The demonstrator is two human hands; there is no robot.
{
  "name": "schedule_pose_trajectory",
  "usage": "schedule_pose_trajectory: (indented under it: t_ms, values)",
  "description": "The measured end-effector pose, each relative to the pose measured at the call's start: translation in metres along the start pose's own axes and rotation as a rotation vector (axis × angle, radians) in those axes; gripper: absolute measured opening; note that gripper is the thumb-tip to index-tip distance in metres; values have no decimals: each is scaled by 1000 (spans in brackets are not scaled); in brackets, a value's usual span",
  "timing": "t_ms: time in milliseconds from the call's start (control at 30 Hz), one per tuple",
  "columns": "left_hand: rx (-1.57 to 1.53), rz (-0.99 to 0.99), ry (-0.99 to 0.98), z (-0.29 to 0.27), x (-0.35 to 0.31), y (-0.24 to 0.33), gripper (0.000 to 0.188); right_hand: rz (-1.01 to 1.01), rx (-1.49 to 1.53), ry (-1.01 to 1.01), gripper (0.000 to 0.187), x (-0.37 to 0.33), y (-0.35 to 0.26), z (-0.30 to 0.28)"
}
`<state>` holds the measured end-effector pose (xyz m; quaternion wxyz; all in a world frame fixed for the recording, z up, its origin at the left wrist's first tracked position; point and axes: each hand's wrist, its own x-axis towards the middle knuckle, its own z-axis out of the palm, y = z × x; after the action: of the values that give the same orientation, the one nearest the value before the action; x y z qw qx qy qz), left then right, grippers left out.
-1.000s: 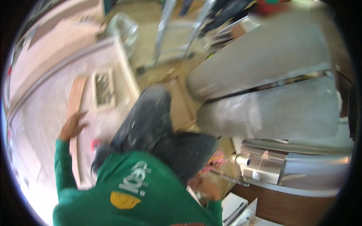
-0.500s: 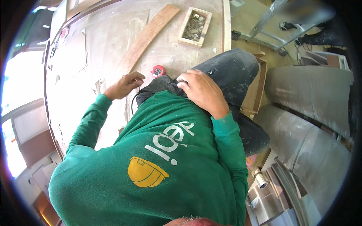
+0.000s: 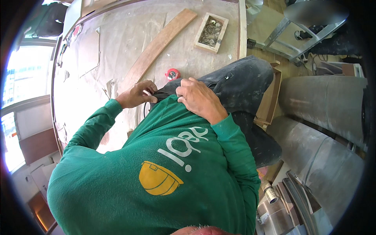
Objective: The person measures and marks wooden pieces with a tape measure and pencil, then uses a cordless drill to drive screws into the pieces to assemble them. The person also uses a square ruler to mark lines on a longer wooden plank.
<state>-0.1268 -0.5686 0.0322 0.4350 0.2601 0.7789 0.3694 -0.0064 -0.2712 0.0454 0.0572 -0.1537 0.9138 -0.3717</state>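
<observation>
My left hand (image 3: 138, 94) is closed at the left of my waist, thumb and fingers pinching black textured cloth (image 3: 165, 91). A thin dark cord hangs by its fingertips. My right hand (image 3: 201, 98) is curled at the front hem of my green shirt (image 3: 211, 168), where the fabric peaks by the thumb; its fingertips are partly hidden. Dark, dusty trousers (image 3: 239, 82) cover my bent leg beyond it. Just past the black cloth, a red tape measure (image 3: 172, 74) lies on the work surface (image 3: 121, 43).
A long wooden board (image 3: 160, 45) lies slanted across the surface, left of a small wooden box (image 3: 212, 32) of metal pieces. At right are a metal ladder (image 3: 280, 33), large grey rolls (image 3: 321, 102), an open wooden box (image 3: 272, 94) and another person's dark-clothed leg (image 3: 333, 43).
Both hands have come down onto the clothing at my waist. The left moved right and closed on the black cloth; the right drew slightly nearer to me, at the shirt hem.
</observation>
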Motion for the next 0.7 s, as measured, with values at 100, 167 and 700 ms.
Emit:
schedule_pose_trajectory:
  t_ms: [100, 167, 700]
  values:
    - [300, 102, 42, -1, -9, 17, 27, -47, 262, -76, 16, -12, -8, -19]
    - [399, 196, 94, 6, -16, 18, 24, 63, 387, -224, 17, -21, -10, -32]
    - [356, 325, 27, 21, -19, 35, 14, 27, 321, -174, 12, -6, -7, -9]
